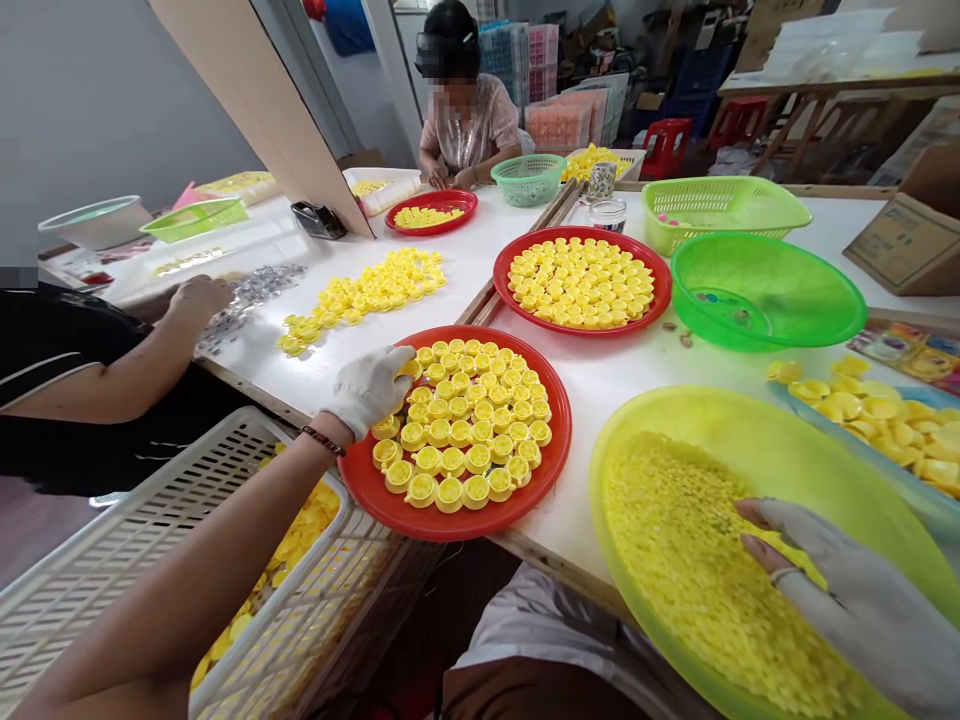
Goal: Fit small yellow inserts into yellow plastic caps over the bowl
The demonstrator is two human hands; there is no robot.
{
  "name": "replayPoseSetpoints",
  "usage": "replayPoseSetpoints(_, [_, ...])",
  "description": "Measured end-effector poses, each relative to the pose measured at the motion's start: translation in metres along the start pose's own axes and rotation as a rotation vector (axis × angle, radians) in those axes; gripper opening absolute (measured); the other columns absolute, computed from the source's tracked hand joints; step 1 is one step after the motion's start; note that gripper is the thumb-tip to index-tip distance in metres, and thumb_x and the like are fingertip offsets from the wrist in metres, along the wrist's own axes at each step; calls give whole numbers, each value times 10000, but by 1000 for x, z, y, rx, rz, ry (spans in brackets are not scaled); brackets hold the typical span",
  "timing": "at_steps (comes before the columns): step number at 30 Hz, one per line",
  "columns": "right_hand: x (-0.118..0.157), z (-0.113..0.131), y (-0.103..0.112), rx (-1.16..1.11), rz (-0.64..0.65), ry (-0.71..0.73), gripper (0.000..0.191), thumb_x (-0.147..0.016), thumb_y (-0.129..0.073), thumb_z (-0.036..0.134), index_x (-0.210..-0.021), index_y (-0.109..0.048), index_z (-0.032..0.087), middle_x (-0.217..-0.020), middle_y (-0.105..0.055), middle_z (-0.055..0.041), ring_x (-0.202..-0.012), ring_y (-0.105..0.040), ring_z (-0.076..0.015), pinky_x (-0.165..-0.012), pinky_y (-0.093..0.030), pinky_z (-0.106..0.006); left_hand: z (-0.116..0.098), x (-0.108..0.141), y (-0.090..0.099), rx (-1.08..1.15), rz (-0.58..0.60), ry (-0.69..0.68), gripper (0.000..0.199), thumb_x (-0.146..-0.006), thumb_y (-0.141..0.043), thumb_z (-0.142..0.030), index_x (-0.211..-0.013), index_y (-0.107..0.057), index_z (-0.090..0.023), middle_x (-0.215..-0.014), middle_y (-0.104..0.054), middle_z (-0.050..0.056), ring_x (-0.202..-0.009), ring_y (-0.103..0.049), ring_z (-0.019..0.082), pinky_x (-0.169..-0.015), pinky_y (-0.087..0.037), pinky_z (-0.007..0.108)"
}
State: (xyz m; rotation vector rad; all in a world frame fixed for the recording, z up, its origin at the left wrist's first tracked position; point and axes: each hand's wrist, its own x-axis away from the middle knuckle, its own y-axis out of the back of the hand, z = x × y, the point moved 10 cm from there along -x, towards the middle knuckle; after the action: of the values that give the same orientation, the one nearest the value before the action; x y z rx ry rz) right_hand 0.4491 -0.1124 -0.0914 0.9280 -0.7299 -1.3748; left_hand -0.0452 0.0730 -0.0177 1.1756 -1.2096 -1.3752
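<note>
My left hand [371, 388], in a white glove, reaches over the left rim of a red round tray [556, 440]. Its fingers close around a small yellow cup-shaped piece [411, 368] at the edge of the arranged ones. Rows of similar yellow cups [451, 462] cover the tray, apparently with their round faces up. At lower right, my right hand [847, 590] wears a glove with bare fingertips. Its thumb and forefinger are apart, just at the heap of tiny yellow pieces [675, 540] in a translucent yellow basin [720, 405]; its other fingers are hidden.
Another red tray [664, 300] of yellow cups stands behind, beside a green basin [810, 290]. Loose yellow cups [375, 285] lie at left. A white crate [225, 450] sits below my left arm. One co-worker's arm [127, 385] is at left; another person [469, 120] sits opposite.
</note>
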Motion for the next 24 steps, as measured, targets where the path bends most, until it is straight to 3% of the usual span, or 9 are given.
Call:
replayPoseSetpoints(5, [0,2,0,3,-5,4,303,-954,-473,451,-1230,-562,365,-1290,-700,-88,-1216,-659,-327,-1029,-563,-557,-8,4,-10,36,48,-81,343,-923,-467,-324,-1200,-638,-214,-1231,-683,99,-1059,-656,251,-832,-469,315])
replayPoseSetpoints(11, [0,0,1,54,10,10,424,-953,-433,526,-1247,-599,270,-1291,-704,-94,-1197,-674,-323,-1014,-571,-562,-4,2,-17,48,66,-69,369,-910,-497,-306,-1227,-663,-217,-1204,-704,94,-1053,-654,260,-837,-487,338])
replayPoseSetpoints(17, [1,-1,-1,73,12,15,409,-964,-427,502,-1248,-600,265,-1295,-701,-78,-1203,-672,-294,-1022,-572,-534,-7,-4,-9,38,35,-85,355,-918,-453,-265,-1152,-711,-195,-1237,-681,94,-1029,-650,249,-828,-487,330])
replayPoseSetpoints(21, [4,0,2,69,-4,35,405,-956,-455,526,-1258,-593,293,-1290,-704,-66,-1192,-675,-304,-1001,-580,-553,16,13,21,37,-86,24,385,-930,-399,-289,-1118,-711,-164,-1156,-687,119,-1010,-648,252,-855,-479,325])
replayPoseSetpoints(24, [4,3,7,63,-37,30,392,-954,-476,541,-1247,-596,310,-1273,-711,-60,-1166,-687,-307,-985,-584,-566,50,53,26,63,-29,214,411,-940,-380,-376,-1088,-691,-151,-1020,-712,121,-942,-661,273,-814,-489,344])
